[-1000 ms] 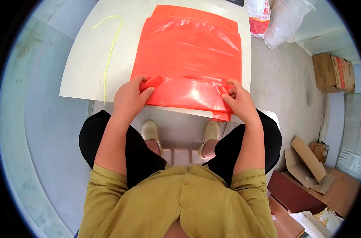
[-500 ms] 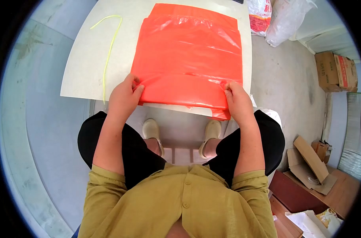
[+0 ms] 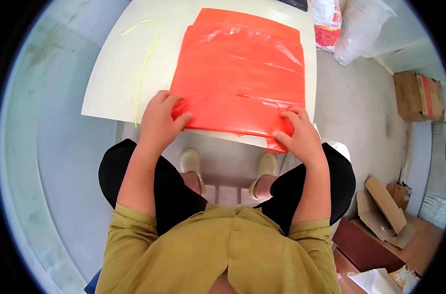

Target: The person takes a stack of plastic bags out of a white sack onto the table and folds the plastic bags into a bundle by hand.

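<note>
A flat red plastic bag (image 3: pixel 242 63), possibly several stacked, lies on the white tabletop (image 3: pixel 117 73). Its near part is folded into a band along the table's front edge, and one red corner hangs over at the right. At the band's left end is my left hand (image 3: pixel 160 122), thumb and fingers apart, fingertips touching the plastic. My right hand (image 3: pixel 302 137) rests on the right end, its thumb spread from the bent fingers and lying on the near corner. Left of the bag lies a thin yellow strip of string (image 3: pixel 145 68).
A dark object (image 3: pixel 295 4) sits at the table's far edge. White sacks (image 3: pixel 362 29) and a cardboard box (image 3: pixel 411 98) stand on the floor at right. Opened cardboard (image 3: pixel 382 210) lies on a reddish-brown cabinet (image 3: pixel 367 240) at lower right. My knees are under the table's front.
Both hands have loosened from a pinch on the folded band, thumbs now spread from fingers. The bag still lies flat. The whole view has shifted slightly.
</note>
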The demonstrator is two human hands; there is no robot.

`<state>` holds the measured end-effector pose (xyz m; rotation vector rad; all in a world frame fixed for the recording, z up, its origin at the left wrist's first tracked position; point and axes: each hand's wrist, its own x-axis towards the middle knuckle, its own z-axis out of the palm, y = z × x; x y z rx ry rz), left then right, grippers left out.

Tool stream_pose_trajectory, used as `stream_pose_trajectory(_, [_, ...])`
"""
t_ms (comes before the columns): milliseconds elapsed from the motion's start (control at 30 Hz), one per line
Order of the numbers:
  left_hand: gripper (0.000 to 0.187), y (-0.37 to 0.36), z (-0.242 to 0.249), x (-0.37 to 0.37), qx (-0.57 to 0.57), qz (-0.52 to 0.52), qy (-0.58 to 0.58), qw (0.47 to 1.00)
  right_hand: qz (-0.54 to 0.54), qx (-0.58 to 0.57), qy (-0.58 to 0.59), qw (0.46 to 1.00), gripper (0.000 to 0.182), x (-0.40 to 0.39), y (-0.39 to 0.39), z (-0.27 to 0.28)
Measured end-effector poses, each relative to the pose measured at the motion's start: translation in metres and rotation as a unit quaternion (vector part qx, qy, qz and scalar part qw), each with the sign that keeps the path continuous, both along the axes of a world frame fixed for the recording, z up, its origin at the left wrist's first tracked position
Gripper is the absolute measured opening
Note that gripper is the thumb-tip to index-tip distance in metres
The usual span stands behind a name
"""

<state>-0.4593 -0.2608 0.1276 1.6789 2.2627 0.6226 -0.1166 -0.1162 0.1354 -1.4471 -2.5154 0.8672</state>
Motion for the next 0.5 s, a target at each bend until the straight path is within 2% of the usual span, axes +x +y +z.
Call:
stream_pose_trajectory(33, [0.045, 0.0, 0.0, 0.003, 0.038, -0.057, 0.051, 0.996, 0.015, -0.011, -0.015, 1.0, 0.066, 0.0, 0.001, 0.003])
stream_pose_trajectory(133, [0.065, 0.005, 0.002, 0.019, 0.049, -0.206, 0.025, 0.977, 0.029, -0.027, -0.032, 0.999, 0.07, -0.006, -0.004, 0.017])
stream_pose_trajectory(500, [0.062, 0.008, -0.001, 0.018, 0.018, -0.187, 0.071, 0.98, 0.067, 0.081, -0.079, 0.991, 0.066, 0.003, -0.003, 0.002])
